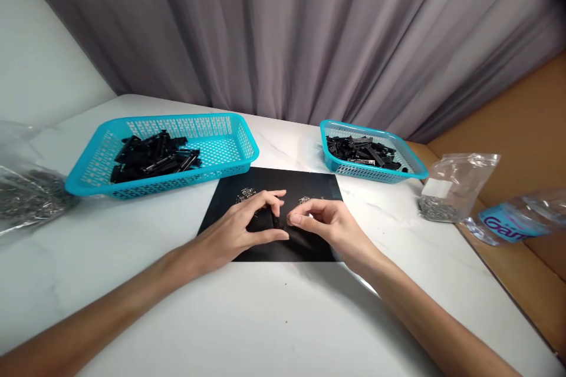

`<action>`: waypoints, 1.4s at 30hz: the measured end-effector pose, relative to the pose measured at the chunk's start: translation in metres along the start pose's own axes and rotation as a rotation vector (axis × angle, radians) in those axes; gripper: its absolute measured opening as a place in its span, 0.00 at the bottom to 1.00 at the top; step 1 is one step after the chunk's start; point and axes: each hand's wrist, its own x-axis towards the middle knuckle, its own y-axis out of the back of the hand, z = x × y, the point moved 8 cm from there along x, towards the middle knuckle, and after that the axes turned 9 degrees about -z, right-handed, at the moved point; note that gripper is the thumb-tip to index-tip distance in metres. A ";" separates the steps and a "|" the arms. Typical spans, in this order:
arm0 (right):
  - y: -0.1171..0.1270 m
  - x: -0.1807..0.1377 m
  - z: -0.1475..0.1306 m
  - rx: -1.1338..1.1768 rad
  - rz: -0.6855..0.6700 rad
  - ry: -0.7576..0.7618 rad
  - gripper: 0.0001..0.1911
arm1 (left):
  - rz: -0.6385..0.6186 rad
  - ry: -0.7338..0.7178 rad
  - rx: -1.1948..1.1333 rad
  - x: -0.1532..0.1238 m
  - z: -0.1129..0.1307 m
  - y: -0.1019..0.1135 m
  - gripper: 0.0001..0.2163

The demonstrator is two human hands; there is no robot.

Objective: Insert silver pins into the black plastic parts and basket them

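Note:
Over the black mat (309,247), my left hand (247,224) curls around a black plastic part (267,220), thumb below and fingers above. Much of that part is hidden by the hand and blends with the mat. Just to its right, my right hand (325,221) is closed in a pinch, thumb against fingertips. Whatever it pinches is too small to name. A small pile of shiny metal pieces (246,193) lies on the mat behind my left hand. Behind my right fingers sits another little pile of metal pieces (304,200).
A blue basket (177,179) of black plastic parts stands at the back left, and a smaller blue basket (375,172) of similar parts at the back right. Clear bags of metal pieces lie far left (33,194) and right (442,206). A plastic bottle (517,221) lies at the right edge.

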 end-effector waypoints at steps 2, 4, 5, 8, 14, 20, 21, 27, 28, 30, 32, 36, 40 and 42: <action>-0.004 -0.001 -0.001 0.008 -0.010 0.005 0.12 | 0.011 -0.021 0.123 -0.002 0.004 0.002 0.17; -0.007 -0.003 -0.002 0.009 -0.022 0.015 0.11 | 0.040 -0.060 0.182 -0.004 0.007 0.005 0.23; -0.008 -0.003 -0.002 0.008 -0.027 0.015 0.10 | 0.057 -0.084 0.192 -0.005 0.007 0.006 0.26; -0.010 -0.005 -0.001 -0.002 -0.034 -0.006 0.11 | 0.110 -0.164 0.193 -0.007 0.007 0.009 0.35; -0.017 -0.007 -0.001 0.005 -0.078 -0.001 0.12 | 0.189 -0.255 0.324 -0.014 0.018 0.015 0.35; -0.020 -0.007 -0.006 -0.029 -0.142 0.035 0.06 | 0.210 -0.315 0.375 -0.016 0.023 0.013 0.33; -0.019 -0.007 -0.007 -0.067 -0.154 0.036 0.06 | 0.212 -0.322 0.373 -0.016 0.024 0.012 0.33; -0.021 -0.013 -0.021 -0.383 -0.192 0.127 0.05 | 0.229 -0.373 0.382 -0.015 0.024 0.010 0.32; -0.022 -0.014 -0.024 -0.420 -0.203 0.147 0.05 | 0.232 -0.387 0.393 -0.015 0.025 0.010 0.32; -0.024 -0.015 -0.026 -0.457 -0.232 0.171 0.07 | 0.247 -0.407 0.412 -0.015 0.026 0.009 0.31; -0.024 -0.014 -0.026 -0.461 -0.236 0.170 0.08 | 0.270 -0.426 0.425 -0.016 0.029 0.010 0.30; -0.019 -0.010 -0.018 -0.479 -0.168 0.115 0.11 | 0.261 -0.420 0.452 -0.018 0.029 0.008 0.30; -0.018 -0.007 -0.003 -0.494 -0.121 0.034 0.14 | 0.251 -0.414 0.478 -0.018 0.024 0.005 0.27; -0.019 -0.005 0.001 -0.460 -0.109 0.038 0.15 | 0.260 -0.453 0.500 -0.019 0.024 0.003 0.26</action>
